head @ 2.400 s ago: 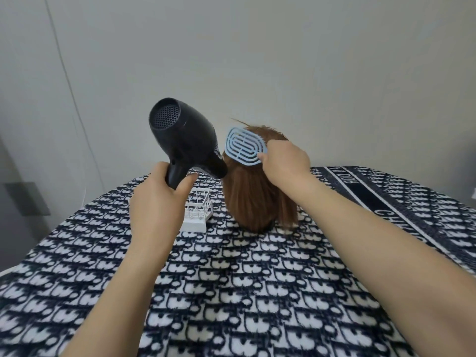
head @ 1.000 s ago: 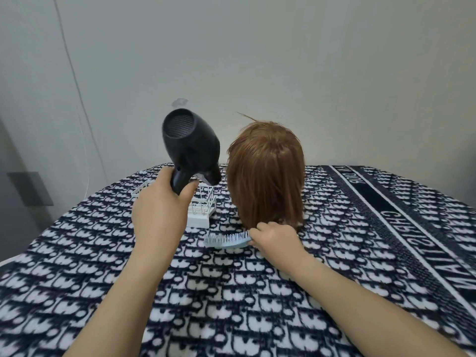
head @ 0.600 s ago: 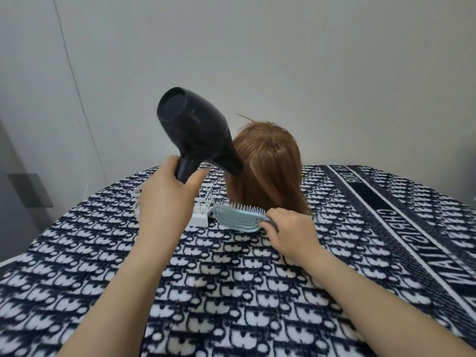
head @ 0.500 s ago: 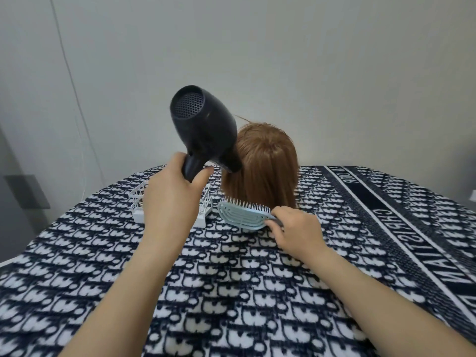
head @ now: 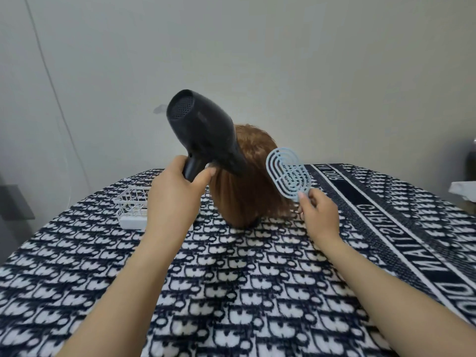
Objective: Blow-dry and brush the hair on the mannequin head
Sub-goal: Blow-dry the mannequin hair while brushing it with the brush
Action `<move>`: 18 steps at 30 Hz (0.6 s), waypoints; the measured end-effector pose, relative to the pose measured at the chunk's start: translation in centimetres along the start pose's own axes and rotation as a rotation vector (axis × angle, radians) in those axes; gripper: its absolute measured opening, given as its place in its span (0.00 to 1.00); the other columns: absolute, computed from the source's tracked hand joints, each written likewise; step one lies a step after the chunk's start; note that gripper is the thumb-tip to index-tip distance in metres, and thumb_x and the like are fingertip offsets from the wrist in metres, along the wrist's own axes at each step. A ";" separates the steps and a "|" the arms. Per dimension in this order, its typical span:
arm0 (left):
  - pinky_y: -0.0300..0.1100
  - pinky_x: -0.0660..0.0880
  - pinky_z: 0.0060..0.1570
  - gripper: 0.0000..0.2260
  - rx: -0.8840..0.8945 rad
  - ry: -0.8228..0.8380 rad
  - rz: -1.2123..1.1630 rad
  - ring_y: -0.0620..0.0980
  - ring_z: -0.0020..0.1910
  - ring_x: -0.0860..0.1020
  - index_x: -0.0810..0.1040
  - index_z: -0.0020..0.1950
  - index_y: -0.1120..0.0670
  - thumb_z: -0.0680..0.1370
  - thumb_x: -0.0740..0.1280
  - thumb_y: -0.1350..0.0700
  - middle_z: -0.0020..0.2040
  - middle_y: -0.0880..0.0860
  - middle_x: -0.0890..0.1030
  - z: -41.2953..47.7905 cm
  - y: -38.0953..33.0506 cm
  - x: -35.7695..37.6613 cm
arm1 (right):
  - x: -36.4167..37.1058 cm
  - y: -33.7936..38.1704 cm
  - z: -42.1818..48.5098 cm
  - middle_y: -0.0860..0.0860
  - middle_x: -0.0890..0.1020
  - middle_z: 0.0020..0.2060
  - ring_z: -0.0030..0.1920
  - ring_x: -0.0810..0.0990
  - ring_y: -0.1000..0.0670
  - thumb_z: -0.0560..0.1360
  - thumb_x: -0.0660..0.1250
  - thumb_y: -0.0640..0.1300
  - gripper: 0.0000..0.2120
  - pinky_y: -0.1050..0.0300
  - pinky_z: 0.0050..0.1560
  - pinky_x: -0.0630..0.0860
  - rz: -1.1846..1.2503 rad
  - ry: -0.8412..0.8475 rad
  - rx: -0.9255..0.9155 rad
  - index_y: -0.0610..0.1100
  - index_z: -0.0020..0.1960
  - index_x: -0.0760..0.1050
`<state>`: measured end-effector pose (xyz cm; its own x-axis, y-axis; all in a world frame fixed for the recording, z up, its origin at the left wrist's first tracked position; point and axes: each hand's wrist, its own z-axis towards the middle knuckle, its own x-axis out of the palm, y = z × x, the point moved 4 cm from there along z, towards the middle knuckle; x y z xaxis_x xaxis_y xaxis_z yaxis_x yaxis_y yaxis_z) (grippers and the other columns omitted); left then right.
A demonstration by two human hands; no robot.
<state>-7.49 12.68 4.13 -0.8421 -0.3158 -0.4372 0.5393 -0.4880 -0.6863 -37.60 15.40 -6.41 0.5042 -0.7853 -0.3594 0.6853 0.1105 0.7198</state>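
Observation:
A mannequin head (head: 251,189) with straight brown hair stands on the patterned table, its back toward me. My left hand (head: 175,197) grips the handle of a black hair dryer (head: 203,135), whose nozzle points down-right at the hair's upper left side. My right hand (head: 318,215) holds a light blue vented brush (head: 288,173) by its handle. The brush stands upright against the right side of the hair, its flat back facing me.
A white wire basket (head: 132,210) sits on the table left of the head, partly behind my left wrist. The round table wears a navy-and-white patterned cloth (head: 231,292). A plain wall rises behind. A white object (head: 463,190) lies at the right edge.
The brush went down the back of the hair to the table, then swung from the lower left up to the right side of the head. The dryer rose and tilted over the hair.

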 end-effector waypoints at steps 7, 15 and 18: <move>0.48 0.71 0.33 0.12 0.070 -0.019 0.073 0.54 0.36 0.79 0.73 0.46 0.47 0.78 0.69 0.40 0.34 0.47 0.78 -0.1 -0.8 0.5 | 1.5 0.1 2.8 0.52 0.80 0.30 0.30 0.78 0.51 0.78 0.60 0.56 0.15 0.48 0.36 0.75 0.109 0.122 0.082 0.52 0.35 0.69; 0.55 0.78 0.39 0.14 0.030 0.017 0.036 0.57 0.35 0.82 0.74 0.46 0.48 0.76 0.69 0.39 0.35 0.51 0.81 0.0 -0.8 0.0 | 2.1 5.3 8.4 0.58 0.77 0.29 0.33 0.75 0.54 0.77 0.65 0.50 0.10 0.56 0.35 0.66 -0.014 0.168 -0.129 0.50 0.38 0.72; 0.62 0.80 0.43 0.14 -0.001 0.046 -0.014 0.60 0.38 0.82 0.76 0.48 0.49 0.76 0.70 0.39 0.37 0.54 0.83 -0.1 -0.8 -0.4 | 2.5 6.7 10.1 0.59 0.74 0.29 0.38 0.73 0.51 0.77 0.65 0.53 0.08 0.53 0.41 0.67 -0.147 0.167 -0.159 0.50 0.42 0.74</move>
<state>-7.64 13.26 4.81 -0.8489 -0.2712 -0.4537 0.5274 -0.4916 -0.6929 -37.03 7.99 3.49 0.4642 -0.6897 -0.5557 0.8246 0.1075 0.5553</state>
